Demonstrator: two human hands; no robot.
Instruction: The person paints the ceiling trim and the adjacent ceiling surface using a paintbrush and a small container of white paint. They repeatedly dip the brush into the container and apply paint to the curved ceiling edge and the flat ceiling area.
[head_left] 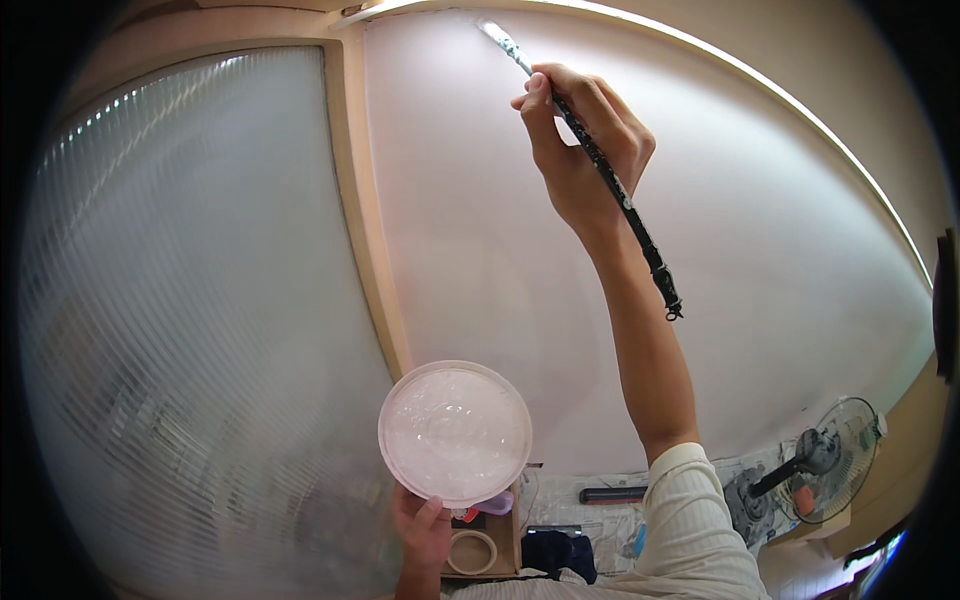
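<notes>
My right hand (590,130) is raised high and closed around a long-handled paintbrush (600,165) with a dark, paint-flecked handle. Its pale bristles touch the white wall (480,240) near the top, close to the wooden frame. Lower down, my left hand (425,525) grips the near rim of a round, shallow lid (455,432) that holds wet whitish paint. The thumb shows at the rim; the other fingers are partly hidden beneath the lid.
Left of the wall stands a ribbed translucent panel (200,300) in a wooden frame (365,220). A bright light strip (780,85) runs along the top. Below are an electric fan (815,465), a wooden box (505,545) with a tape roll (472,552), and dark cloth (558,552).
</notes>
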